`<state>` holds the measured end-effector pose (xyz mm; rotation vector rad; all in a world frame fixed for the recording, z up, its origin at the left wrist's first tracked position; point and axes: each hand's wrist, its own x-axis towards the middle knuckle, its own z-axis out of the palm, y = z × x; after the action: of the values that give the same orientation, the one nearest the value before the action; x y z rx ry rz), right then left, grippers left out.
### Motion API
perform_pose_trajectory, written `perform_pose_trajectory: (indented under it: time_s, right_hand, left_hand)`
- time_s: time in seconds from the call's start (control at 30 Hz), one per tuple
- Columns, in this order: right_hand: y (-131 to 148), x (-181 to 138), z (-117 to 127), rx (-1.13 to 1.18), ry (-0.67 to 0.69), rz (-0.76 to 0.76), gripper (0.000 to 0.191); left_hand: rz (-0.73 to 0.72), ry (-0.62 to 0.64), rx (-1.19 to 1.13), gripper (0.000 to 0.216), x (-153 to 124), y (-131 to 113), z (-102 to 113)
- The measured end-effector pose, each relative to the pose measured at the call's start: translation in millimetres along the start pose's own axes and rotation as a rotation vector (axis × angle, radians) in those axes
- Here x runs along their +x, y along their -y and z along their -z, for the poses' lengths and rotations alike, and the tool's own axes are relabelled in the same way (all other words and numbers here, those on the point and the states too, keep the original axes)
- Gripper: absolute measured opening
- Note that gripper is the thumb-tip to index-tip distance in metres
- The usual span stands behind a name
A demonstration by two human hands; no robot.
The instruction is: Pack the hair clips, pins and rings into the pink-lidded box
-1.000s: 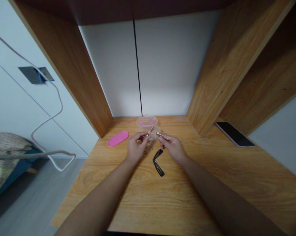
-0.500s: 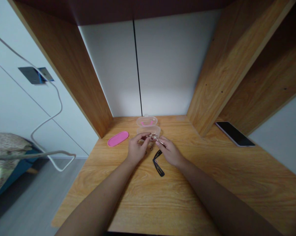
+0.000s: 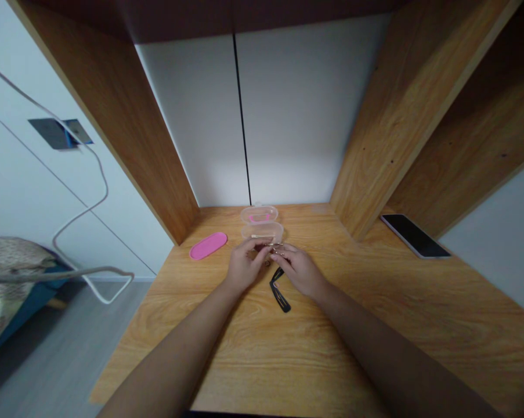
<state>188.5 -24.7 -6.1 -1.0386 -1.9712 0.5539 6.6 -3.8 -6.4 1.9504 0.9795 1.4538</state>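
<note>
My left hand (image 3: pixel 243 265) and my right hand (image 3: pixel 300 269) meet fingertip to fingertip over the wooden desk (image 3: pixel 288 348). Both pinch small thin metal hair clips (image 3: pixel 273 248) held between them, just in front of a clear plastic box (image 3: pixel 262 231). A second clear box (image 3: pixel 259 214) with something pink inside stands right behind it. Two black snap hair clips (image 3: pixel 279 289) lie on the desk below my right hand's fingers. A pink oval lid (image 3: pixel 208 245) lies to the left of the boxes.
A black phone (image 3: pixel 414 235) lies on the desk at the right, under a wooden shelf unit (image 3: pixel 422 104). A wooden side panel (image 3: pixel 126 133) bounds the left. A white cable (image 3: pixel 81 220) hangs from a wall socket (image 3: pixel 59 132) past the desk's left edge.
My hands held the metal clips apart above the clear box; they have come together and dropped slightly toward the desk. The view has shifted a little.
</note>
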Motion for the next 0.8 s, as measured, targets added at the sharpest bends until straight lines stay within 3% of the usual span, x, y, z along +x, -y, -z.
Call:
perform_pose_trajectory:
  time_s: [0.23, 0.5, 0.8]
  right_hand:
    - [-1.8, 1.2, 4.0, -0.039, -0.155, -0.046, 0.034]
    - [5.6, 1.8, 6.0, -0.004, -0.206, -0.047, 0.035]
    - [-2.3, 2.8, 4.8, -0.085, -0.322, -0.058, 0.029]
  left_hand:
    - [0.004, 0.045, 0.009, 0.018, 0.4, 0.3, -1.5]
    - [0.025, 0.039, -0.001, 0.016, 0.3, -3.3, -3.4]
    - [0.098, -0.301, 0.144, 0.024, 7.9, 11.3, 11.3]
